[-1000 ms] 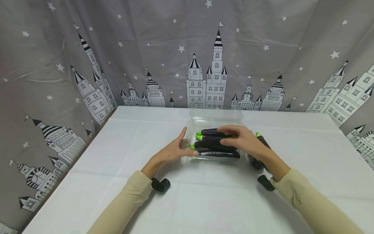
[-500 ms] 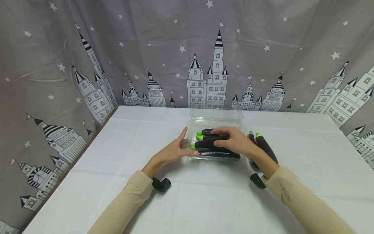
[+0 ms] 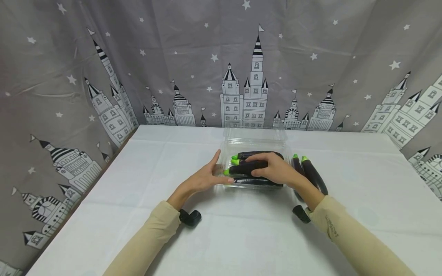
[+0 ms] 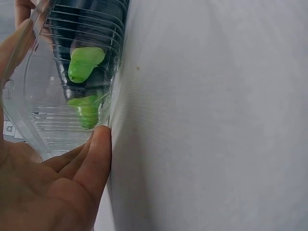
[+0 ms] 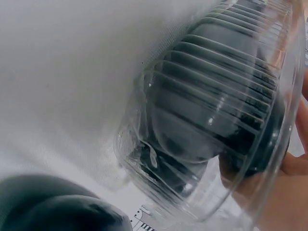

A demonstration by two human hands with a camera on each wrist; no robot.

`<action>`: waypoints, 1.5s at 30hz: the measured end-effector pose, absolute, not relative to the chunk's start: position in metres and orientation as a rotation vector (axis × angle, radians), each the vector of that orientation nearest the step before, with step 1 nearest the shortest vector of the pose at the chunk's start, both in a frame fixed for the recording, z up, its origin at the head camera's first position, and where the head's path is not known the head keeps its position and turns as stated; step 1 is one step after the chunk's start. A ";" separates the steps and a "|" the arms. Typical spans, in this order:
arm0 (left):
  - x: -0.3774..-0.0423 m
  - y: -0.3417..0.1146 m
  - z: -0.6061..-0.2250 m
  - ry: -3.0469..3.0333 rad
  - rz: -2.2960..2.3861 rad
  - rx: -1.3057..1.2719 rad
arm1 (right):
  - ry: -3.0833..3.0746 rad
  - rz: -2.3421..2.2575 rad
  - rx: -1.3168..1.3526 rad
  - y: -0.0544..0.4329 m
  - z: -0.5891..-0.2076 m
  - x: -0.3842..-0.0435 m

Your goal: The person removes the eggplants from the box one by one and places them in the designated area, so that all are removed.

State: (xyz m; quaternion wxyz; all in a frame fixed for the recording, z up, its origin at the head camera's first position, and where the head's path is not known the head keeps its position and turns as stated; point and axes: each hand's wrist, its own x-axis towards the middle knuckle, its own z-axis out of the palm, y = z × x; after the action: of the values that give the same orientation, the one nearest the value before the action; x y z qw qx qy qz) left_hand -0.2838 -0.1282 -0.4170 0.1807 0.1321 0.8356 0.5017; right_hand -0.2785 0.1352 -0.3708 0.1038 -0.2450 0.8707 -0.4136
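Note:
A clear plastic clamshell box [image 3: 255, 145] stands with its lid raised at the back, several dark eggplants lying lengthwise inside, green stems to the left. My left hand [image 3: 202, 178] rests on the box's left end, thumb over the front rim; in the left wrist view its straight fingers [image 4: 96, 156] touch the end wall low down. Over the box, my right hand [image 3: 276, 168] grips a middle eggplant [image 3: 246, 168], thumb on the near side, fingers on the far side. Its right part is hidden. A shiny eggplant [image 3: 259, 181] lies along the front wall, another [image 3: 259, 154] at the back.
To the right of the box, two eggplants lie on the white table: one [image 3: 314, 176] in full sight, the other [image 3: 297, 165] partly behind my right forearm. A grey curtain [image 3: 193, 57] with castles hangs behind the table. Black wrist cameras [image 3: 190, 217] hang below both sleeves.
My right hand has moved left along the eggplants, uncovering more of the back one and of the two on the table. The left hand has stayed at the box's end.

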 end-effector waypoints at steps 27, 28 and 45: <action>-0.284 -0.129 -0.416 2.370 1.405 0.382 | 2.776 -0.987 -0.615 0.125 -0.376 -0.272; -0.284 -0.129 -0.416 2.368 1.405 0.381 | 2.775 -0.989 -0.614 0.125 -0.376 -0.272; -0.283 -0.129 -0.415 2.366 1.402 0.360 | 2.778 -1.016 -0.581 0.125 -0.378 -0.271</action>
State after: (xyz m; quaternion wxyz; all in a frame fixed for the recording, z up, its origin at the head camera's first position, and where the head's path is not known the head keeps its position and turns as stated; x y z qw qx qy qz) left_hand -0.2832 -0.1292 -0.4147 0.1830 0.1276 0.8387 0.4968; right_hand -0.2715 0.1250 -0.3779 0.0633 -0.1923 0.9197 -0.3364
